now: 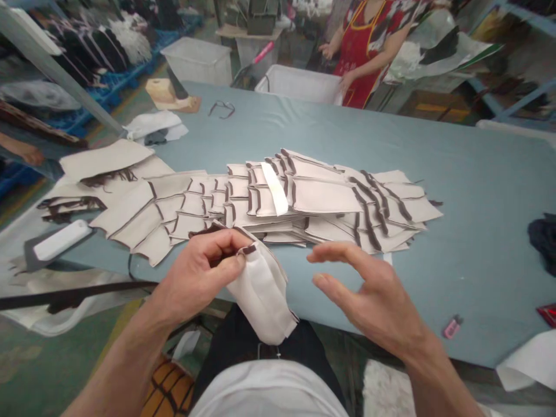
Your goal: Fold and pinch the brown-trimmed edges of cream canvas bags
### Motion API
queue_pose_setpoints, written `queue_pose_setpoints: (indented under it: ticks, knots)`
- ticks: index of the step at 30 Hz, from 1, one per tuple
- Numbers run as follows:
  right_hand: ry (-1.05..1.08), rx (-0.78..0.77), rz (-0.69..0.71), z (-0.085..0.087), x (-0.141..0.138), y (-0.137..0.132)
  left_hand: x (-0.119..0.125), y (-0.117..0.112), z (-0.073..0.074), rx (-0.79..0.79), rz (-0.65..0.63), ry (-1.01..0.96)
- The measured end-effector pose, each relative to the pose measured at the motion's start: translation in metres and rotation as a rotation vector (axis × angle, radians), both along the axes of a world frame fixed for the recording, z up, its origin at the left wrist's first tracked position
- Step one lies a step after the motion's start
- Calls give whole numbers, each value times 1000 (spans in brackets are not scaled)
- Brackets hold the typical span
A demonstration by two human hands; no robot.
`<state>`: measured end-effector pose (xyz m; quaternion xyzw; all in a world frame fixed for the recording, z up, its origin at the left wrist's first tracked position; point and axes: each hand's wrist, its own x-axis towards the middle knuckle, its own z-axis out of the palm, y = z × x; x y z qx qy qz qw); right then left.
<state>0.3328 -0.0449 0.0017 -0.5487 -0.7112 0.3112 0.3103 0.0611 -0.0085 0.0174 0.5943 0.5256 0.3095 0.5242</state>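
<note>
My left hand (200,272) pinches the dark-trimmed edge of a folded white fabric piece (262,298) between thumb and fingers, and the piece hangs down over the table's near edge. My right hand (365,289) hovers just to the right of it, fingers curved and apart, holding nothing. In front of me lies a wide, overlapping spread of cream fabric pieces (304,200) edged with dark brown binding. It rests on a pale blue table (486,174), a little beyond my fingertips.
A co-worker (362,55) in a red apron stands across the table beside white plastic bins (299,84). On the table lie a pink lighter (452,327), dark cloth (542,243), a dark loop of cord (221,108) and a white oblong block (62,240). A dark strap (73,295) crosses the near left.
</note>
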Motion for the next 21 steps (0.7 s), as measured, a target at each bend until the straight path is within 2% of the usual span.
queue_pose_setpoints:
  ticks: [3,7,14,18,21]
  knots:
    - [212,260,222,4,-32,30,1,-8,9,20,-94,20]
    - [314,423,504,0,-69,54,-3,-22,17,57,-92,23]
    - [40,499,709,1,-82,63,-14,-45,14,21,-4,1]
    - [139,438,844,2,-84,66,-15,-49,13,27,14,-18]
    - [190,384,829,4,-83,68,-15,-50,22,85,11,23]
